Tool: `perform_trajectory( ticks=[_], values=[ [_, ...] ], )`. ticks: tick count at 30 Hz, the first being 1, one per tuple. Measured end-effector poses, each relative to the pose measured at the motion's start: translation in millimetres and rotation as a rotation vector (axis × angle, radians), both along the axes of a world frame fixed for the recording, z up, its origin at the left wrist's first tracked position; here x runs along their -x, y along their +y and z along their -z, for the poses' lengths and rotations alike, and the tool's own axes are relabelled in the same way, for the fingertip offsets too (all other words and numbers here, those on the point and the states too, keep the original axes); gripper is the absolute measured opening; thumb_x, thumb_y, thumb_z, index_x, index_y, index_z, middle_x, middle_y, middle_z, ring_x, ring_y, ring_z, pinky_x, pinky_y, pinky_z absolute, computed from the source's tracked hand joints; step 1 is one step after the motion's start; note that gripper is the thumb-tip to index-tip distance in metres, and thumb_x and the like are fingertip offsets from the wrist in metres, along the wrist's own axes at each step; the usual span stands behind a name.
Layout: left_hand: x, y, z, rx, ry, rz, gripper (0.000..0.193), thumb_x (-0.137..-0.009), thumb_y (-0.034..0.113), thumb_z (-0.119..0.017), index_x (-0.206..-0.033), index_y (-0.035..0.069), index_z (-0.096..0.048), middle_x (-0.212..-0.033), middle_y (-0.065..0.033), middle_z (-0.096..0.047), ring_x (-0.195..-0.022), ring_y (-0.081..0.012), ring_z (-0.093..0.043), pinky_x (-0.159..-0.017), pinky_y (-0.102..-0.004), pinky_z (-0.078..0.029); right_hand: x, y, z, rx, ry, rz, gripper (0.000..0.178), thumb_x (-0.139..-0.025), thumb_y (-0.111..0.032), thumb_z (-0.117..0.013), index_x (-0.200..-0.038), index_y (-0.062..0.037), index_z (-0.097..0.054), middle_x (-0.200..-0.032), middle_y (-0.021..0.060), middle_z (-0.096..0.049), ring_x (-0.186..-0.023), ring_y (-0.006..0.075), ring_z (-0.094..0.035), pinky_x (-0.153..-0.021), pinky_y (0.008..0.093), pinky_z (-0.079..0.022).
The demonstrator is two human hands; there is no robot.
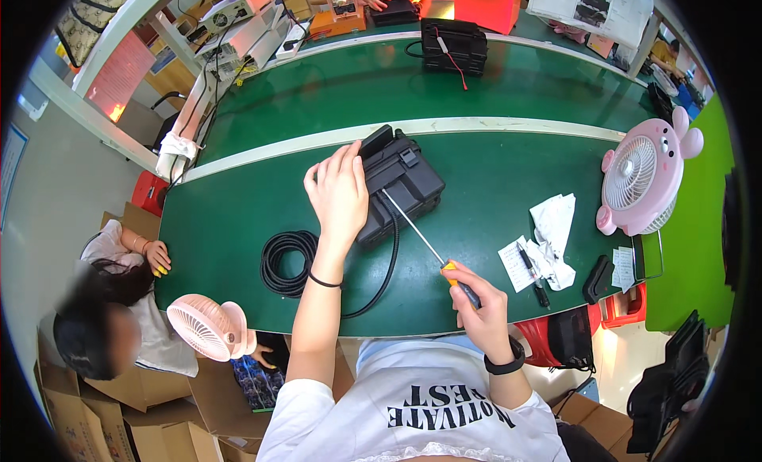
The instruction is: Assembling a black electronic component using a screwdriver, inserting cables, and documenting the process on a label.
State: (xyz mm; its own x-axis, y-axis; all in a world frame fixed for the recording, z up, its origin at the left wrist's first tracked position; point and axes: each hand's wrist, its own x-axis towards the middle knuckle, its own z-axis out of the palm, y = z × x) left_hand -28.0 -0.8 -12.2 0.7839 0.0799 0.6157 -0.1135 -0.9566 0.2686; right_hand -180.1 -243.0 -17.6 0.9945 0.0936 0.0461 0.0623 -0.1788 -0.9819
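A black plastic box (413,180) with a latch and a raised black flap (376,140) sits on the green bench, slightly turned. My left hand (340,188) grips its left side by the flap, fingers bent over the edge and the thumb side partly hidden. My right hand (482,307) is closed round the yellow and dark handle of a screwdriver (419,233). Its long shaft slants up to the left, with the tip at the box's near side, beside a black cable (393,263). Whether the tip sits in a screw is too small to tell. Left of the box lies a coil of black cable (270,275).
Pink fans stand at the right (635,172) and the near left edge (208,327). Crumpled white paper (556,232), a pen (533,275) and a black part (598,279) lie right. Another person's hand (157,258) rests at the left edge. Another black case (454,47) stands beyond the white divider.
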Motion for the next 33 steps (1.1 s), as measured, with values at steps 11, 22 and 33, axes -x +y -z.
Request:
perform_trajectory(
  ticks=[11,22,33],
  values=[
    [-4.5,-0.2,1.4,0.009,-0.010,-0.001,0.034,-0.105,0.024,-0.046,-0.129,0.012,-0.066,-0.125,-0.0066,-0.067,-0.116,-0.0227,-0.059,-0.109,-0.0417,-0.032,12.5,18.7,-8.4,0.567,-0.611,-0.007,0.036,-0.082,0.003,-0.070,-0.116,-0.0066,-0.069,-0.130,0.0175,-0.064,-0.076,0.0256,-0.070,-0.069,0.0342,-0.059],
    [1.1,0.3,0.0,0.007,0.008,0.005,0.034,-0.106,0.024,-0.045,-0.131,0.012,-0.065,-0.126,-0.0069,-0.066,-0.118,-0.0228,-0.059,-0.108,-0.0412,-0.032,20.2,26.0,10.2,0.860,-0.779,-0.008,0.043,-0.076,-0.002,-0.066,-0.119,-0.0063,-0.070,-0.136,0.0130,-0.062,-0.073,0.0152,-0.062,-0.064,0.0253,-0.056],
    [-9.8,3.2,5.4,-0.004,-0.021,0.027,0.035,-0.105,0.024,-0.046,-0.130,0.010,-0.065,-0.126,-0.0078,-0.067,-0.117,-0.0221,-0.059,-0.107,-0.0413,-0.032,17.3,32.7,26.9,-0.538,0.389,-0.182,0.026,-0.102,-0.009,-0.056,-0.125,-0.0059,-0.068,-0.119,0.0072,-0.068,-0.060,0.0063,-0.051,-0.053,0.0194,-0.043]
  ],
)
